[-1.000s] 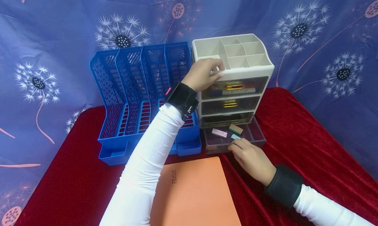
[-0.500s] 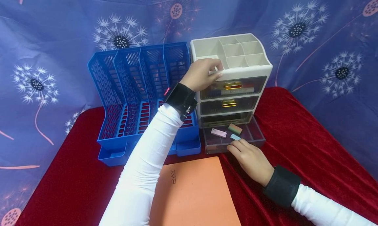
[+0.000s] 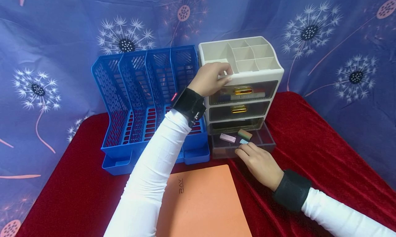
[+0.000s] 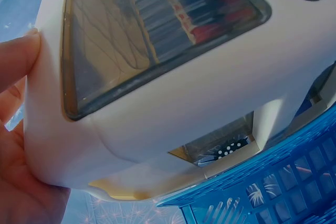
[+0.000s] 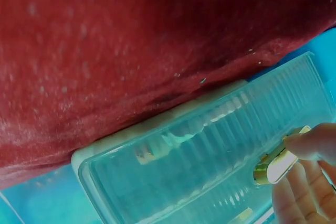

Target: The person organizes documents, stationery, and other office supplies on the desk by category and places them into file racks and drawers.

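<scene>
A white desktop drawer organizer [image 3: 260, 72] stands on the table with its clear bottom drawer [image 3: 267, 137] pulled out. My left hand [image 3: 211, 77] holds the organizer's top front rim, thumb on the front face and fingers over the edge; the left wrist view shows the organizer [image 4: 173, 108] close up. My right hand [image 3: 260, 163] is at the bottom drawer's front. In the right wrist view its thumb and fingers pinch the gold handle [image 5: 278, 165]. In the drawer lie a pink block [image 3: 227, 138], a green-and-brown block [image 3: 245, 134] and a light-blue block [image 3: 243, 141], partly behind my right fingers.
Left of the organizer stands a blue slotted file rack [image 3: 123, 149]. An orange folder [image 3: 204, 199] marked RAY lies in front, on the red velvet cloth [image 3: 71, 182]. A blue dandelion-print curtain [image 3: 62, 30] hangs behind.
The bottom drawer has slid slightly inward, with my right hand moving along at its front. My left hand keeps its hold on the rim. The view has shifted a little.
</scene>
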Action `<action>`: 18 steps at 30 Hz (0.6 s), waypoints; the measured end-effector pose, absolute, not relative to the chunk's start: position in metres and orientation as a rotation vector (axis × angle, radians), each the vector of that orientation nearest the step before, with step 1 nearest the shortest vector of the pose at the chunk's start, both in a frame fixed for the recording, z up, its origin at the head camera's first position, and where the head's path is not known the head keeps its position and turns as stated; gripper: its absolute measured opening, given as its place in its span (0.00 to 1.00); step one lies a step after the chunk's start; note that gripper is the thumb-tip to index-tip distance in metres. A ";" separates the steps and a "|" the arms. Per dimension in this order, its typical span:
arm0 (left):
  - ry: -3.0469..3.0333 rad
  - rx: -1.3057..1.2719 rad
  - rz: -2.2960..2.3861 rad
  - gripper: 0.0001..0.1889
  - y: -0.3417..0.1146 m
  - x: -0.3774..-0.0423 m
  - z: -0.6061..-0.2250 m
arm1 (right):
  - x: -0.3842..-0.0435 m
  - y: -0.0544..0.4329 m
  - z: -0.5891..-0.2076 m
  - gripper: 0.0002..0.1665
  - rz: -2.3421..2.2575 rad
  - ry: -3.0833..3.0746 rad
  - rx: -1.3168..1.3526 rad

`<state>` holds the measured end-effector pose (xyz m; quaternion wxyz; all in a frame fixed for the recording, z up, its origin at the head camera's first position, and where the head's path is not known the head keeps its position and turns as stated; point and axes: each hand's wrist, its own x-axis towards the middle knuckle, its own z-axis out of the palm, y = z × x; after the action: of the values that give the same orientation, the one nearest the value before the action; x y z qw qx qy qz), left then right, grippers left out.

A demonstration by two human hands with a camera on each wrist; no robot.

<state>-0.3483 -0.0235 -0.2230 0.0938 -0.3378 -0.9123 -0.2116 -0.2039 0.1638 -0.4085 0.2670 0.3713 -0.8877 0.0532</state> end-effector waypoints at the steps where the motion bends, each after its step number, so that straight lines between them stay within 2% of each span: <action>1: -2.705 -1.003 -0.628 0.10 -0.024 -0.348 -0.223 | -0.205 0.164 -0.408 0.24 0.140 -2.405 0.999; 18: -2.688 -1.012 -0.631 0.10 -0.023 -0.347 -0.223 | -0.231 0.162 -0.402 0.21 0.119 -2.435 0.983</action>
<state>-0.3470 -0.0233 -0.2229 0.1002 -0.3424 -0.9095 -0.2136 -0.2309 0.1619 -0.4018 0.2538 0.3619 -0.8960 0.0437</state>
